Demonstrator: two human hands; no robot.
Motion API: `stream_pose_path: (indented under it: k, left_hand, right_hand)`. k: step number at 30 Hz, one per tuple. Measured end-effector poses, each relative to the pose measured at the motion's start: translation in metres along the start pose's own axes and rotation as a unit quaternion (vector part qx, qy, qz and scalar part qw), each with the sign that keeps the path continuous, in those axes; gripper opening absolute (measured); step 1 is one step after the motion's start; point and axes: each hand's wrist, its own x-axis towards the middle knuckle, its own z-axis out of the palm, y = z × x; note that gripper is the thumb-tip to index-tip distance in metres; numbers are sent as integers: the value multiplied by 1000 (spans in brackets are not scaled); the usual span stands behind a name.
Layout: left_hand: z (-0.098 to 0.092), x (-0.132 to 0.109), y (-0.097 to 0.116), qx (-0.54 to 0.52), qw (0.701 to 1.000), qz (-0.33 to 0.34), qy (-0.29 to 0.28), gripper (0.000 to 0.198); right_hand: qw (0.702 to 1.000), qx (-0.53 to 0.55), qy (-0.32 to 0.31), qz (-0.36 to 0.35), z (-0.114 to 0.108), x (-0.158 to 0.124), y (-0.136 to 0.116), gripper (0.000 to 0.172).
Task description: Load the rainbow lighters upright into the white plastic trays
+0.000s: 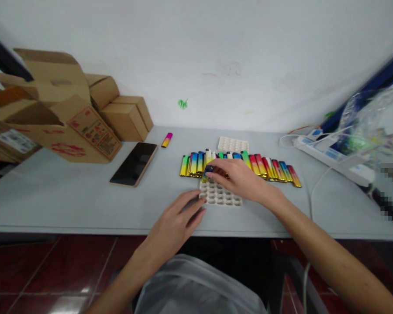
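A row of several colourful lighters (265,168) lies across the grey table (68,196). My right hand (240,178) reaches over the row and its fingertips pinch one lighter (208,171) at the row's left part. In front of the row lies a white tray with round cells (220,195). My left hand (178,220) rests flat on the table with fingers stretched, its fingertips touching the tray's left edge. A second white tray (233,144) lies behind the row.
A dark phone (134,163) lies left of the lighters, with a single pink and yellow lighter (167,140) behind it. Open cardboard boxes (55,117) stand at the back left. A power strip with cables (327,150) and a clear plastic bag (368,122) are on the right.
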Motion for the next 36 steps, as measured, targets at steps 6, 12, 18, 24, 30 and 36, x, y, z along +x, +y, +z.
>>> stream_pose_path:
  k: [6, 12, 18, 24, 30, 36]
  left_hand:
    - [0, 0, -1, 9, 1000, 8, -4, 26]
    - [3, -2, -3, 6, 1000, 8, 1, 26]
    - [2, 0, -5, 11, 1000, 24, 8, 28]
    - [1, 3, -4, 3, 1000, 13, 26, 27]
    - [1, 3, -5, -6, 999, 19, 25, 27]
    - [1, 2, -6, -2, 1000, 8, 22, 26]
  right_hand:
    - [999, -29, -20, -2, 6, 2, -1, 23]
    - [998, 38, -4, 44, -12, 2, -1, 43]
    - [997, 26, 51, 59, -56, -7, 28, 28]
    - [998, -31, -33, 33, -54, -15, 56, 66]
    - [997, -10, -49, 57, -37, -16, 62, 79]
    - [999, 9, 2, 43, -46, -16, 54, 74]
